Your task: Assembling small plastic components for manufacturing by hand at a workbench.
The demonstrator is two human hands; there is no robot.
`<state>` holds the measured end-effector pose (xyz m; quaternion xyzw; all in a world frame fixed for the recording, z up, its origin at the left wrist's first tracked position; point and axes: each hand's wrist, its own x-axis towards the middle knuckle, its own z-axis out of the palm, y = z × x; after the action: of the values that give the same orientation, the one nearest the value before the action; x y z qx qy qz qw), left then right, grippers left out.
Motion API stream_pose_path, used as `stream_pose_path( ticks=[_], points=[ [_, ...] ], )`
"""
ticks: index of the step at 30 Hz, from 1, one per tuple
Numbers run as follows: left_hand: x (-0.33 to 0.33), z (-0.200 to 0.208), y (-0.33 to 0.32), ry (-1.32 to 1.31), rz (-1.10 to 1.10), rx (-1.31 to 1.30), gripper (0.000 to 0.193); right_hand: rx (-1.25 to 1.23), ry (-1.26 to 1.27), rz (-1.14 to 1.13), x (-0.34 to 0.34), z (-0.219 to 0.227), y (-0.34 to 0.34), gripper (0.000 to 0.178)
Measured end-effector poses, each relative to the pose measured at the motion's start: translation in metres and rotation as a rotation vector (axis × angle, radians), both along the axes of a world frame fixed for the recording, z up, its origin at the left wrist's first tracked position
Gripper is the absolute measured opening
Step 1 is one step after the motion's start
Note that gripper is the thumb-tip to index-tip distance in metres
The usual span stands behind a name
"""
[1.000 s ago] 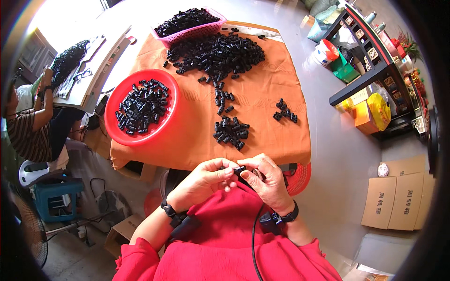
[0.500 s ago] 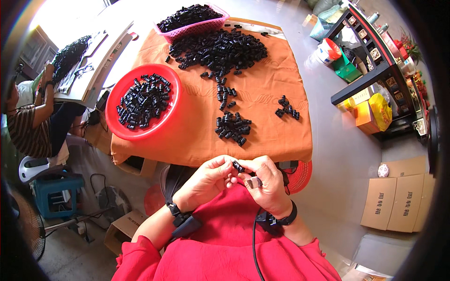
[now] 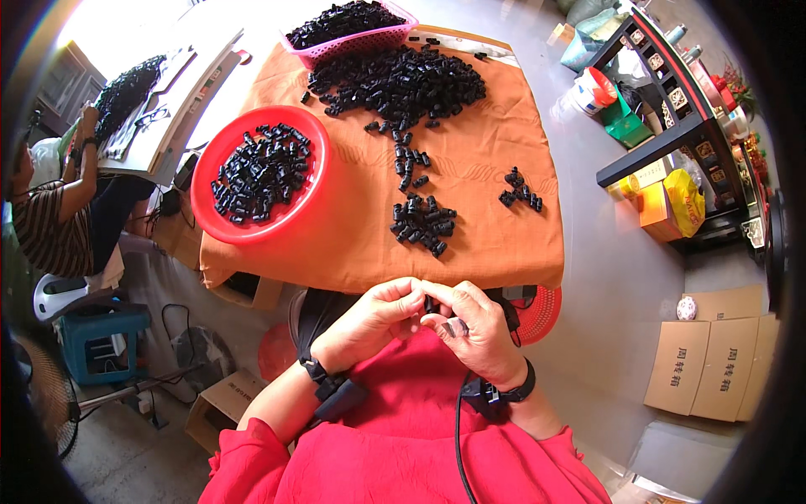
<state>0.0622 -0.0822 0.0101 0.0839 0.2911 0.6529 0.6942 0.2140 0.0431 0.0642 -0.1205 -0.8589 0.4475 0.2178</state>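
In front of my lap, at the table's near edge, my left hand [image 3: 378, 312] and my right hand [image 3: 477, 329] meet fingertip to fingertip. Both are closed in a pinch on one small black ribbed cylindrical part [image 3: 431, 304], mostly covered by my fingers. A dark band [image 3: 455, 328] wraps a finger of my right hand. Just beyond lies a small pile of similar black parts [image 3: 422, 223] on the orange cloth [image 3: 353, 218]. To the left, a red round basin [image 3: 317, 195] holds many more. A smaller cluster [image 3: 520, 191] sits to the right.
A large heap of black parts [image 3: 403, 88] covers the table's far side, by a full pink basket [image 3: 361, 45]. Another person [image 3: 59, 202] works at a table on the left. A blue stool [image 3: 99, 344], cardboard boxes [image 3: 705, 365] and a dark shelf [image 3: 655, 151] stand around.
My fingers have closed further over the black part, which showed more plainly before. The right fingers have shifted around it. The table appears slightly shifted in view; the piles look unchanged.
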Motion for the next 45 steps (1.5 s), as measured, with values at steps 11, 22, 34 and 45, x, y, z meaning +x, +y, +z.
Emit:
stream_pose_path(
  ticks=[11,22,34,45],
  points=[
    [0.006,-0.004,0.002,-0.061,-0.023,-0.044,0.028,0.17,-0.015,-0.035,0.0,-0.005,-0.001,0.048],
    [0.009,-0.001,0.002,-0.094,-0.037,0.045,0.034,0.224,-0.023,-0.068,-0.002,-0.004,-0.005,0.046],
    [0.012,0.008,0.004,0.03,0.072,-0.016,0.027,-0.175,-0.154,-0.096,-0.004,0.016,0.003,0.029],
    [0.017,0.007,0.005,0.089,0.086,-0.073,0.018,-0.122,-0.177,-0.178,-0.01,0.003,-0.005,0.013]
  ],
)
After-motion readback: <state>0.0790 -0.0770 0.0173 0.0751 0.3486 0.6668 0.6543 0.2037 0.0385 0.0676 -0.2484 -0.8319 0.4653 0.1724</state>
